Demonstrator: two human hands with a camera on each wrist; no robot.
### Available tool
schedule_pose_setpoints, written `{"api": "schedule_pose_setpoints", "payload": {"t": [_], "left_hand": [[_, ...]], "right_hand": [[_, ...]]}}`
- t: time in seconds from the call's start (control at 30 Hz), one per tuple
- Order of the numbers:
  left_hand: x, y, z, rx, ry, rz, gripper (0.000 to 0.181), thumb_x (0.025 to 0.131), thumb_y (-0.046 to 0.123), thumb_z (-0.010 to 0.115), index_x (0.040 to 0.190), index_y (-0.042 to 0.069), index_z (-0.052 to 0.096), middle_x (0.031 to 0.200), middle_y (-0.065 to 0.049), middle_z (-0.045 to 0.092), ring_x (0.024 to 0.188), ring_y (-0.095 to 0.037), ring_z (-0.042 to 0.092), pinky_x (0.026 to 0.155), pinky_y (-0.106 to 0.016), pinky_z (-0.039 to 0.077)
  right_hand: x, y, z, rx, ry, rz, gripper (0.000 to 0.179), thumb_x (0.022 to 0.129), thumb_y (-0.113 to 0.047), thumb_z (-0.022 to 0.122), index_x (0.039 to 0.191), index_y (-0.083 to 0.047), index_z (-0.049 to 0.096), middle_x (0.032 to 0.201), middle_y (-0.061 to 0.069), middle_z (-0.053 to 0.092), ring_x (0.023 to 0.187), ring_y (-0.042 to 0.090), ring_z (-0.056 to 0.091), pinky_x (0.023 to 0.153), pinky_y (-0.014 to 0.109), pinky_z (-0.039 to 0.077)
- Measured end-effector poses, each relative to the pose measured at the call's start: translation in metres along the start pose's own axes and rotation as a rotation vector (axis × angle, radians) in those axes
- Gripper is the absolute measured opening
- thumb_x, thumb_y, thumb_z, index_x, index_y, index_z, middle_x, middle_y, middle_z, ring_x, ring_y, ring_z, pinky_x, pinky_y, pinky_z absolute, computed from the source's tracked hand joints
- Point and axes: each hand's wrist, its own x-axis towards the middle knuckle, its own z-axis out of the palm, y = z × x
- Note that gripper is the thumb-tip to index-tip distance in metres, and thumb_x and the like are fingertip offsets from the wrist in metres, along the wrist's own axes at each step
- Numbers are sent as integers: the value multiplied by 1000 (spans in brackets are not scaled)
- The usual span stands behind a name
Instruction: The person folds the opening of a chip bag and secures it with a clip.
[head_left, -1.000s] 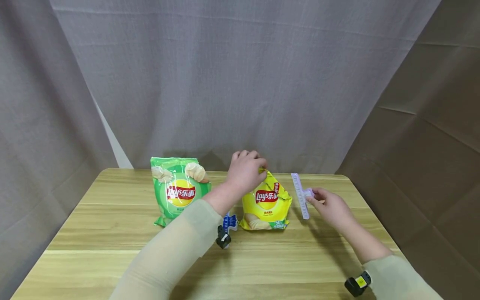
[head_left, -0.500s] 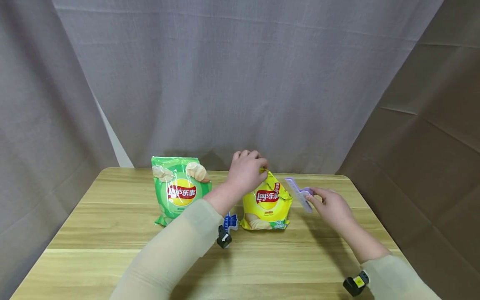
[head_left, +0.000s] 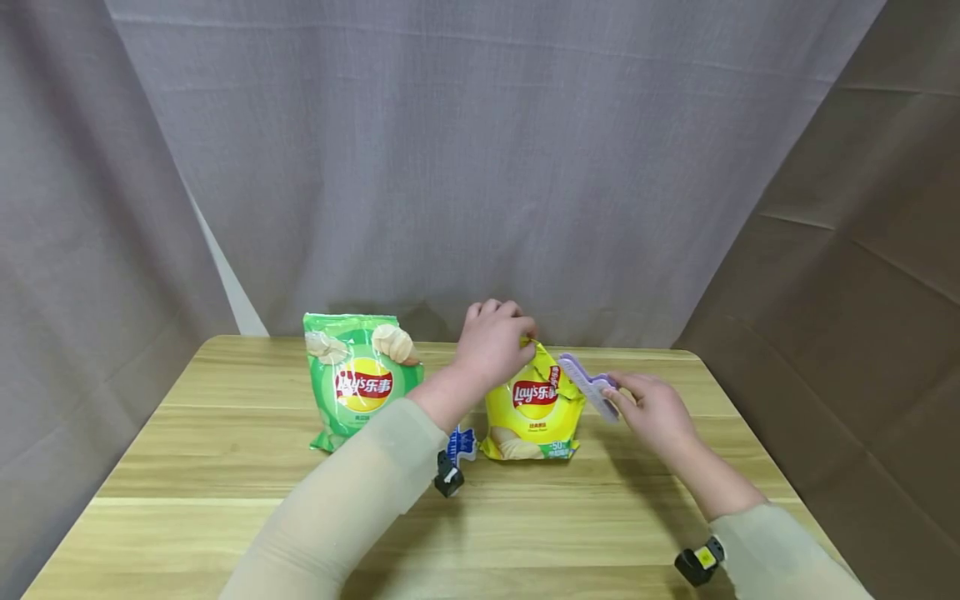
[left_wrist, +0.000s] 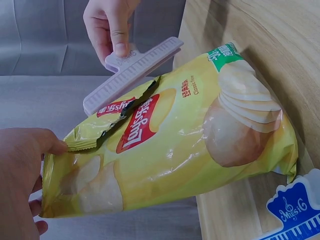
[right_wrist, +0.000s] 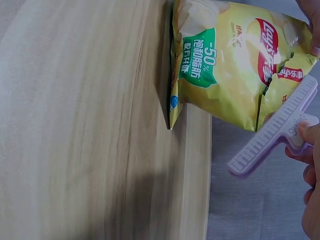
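A yellow Lay's chip bag (head_left: 534, 417) stands on the table with its upper right corner torn and folded over. My left hand (head_left: 491, 342) pinches the top of that bag; in the left wrist view its thumb and fingers hold the edge. My right hand (head_left: 658, 412) holds a light purple bag clip (head_left: 588, 387) by its handle, thumb on one side and fingers on the other. The clip's long bar lies slanted beside the bag's folded corner (left_wrist: 112, 115). Whether its jaws touch the bag, I cannot tell.
To the left a green Lay's bag (head_left: 363, 387) stands upright. A blue clip marked "Music" (left_wrist: 295, 207) lies on the wooden table (head_left: 525, 525), partly behind my left sleeve in the head view. Grey curtain (head_left: 480, 167) hangs behind the table.
My right hand has brought the purple clip leftward to the yellow bag and turned it from nearly upright to slanted. The left hand and both bags have stayed in place.
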Motion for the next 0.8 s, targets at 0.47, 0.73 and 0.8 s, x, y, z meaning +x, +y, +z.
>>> {"api": "schedule_pose_setpoints", "payload": {"t": [0.47,0.73,0.8], "left_hand": [[0,0,0,2,-5,-7,16,94,39,65,106,31,72,117,8,60,113,-18,47,108,-44,30],[0,2,-1,-33,-10,-16,18,95,40,64,108,31,73,119,7,60,115,-18,47,107,-44,31],[0,2,-1,-44,-12,-19,18,96,40,63,108,32,73,119,7,60,115,-18,47,107,-43,31]], "right_hand": [[7,2,6,44,-40,-16,34,96,-21,66,126,-4,67,123,21,66,111,41,61,82,55,54],[10,2,6,13,-39,-46,35,96,-22,67,125,-4,68,118,20,68,104,39,62,79,53,54],[10,2,6,6,-41,-52,35,95,-21,68,125,-3,68,116,20,68,102,38,63,79,53,53]]}}
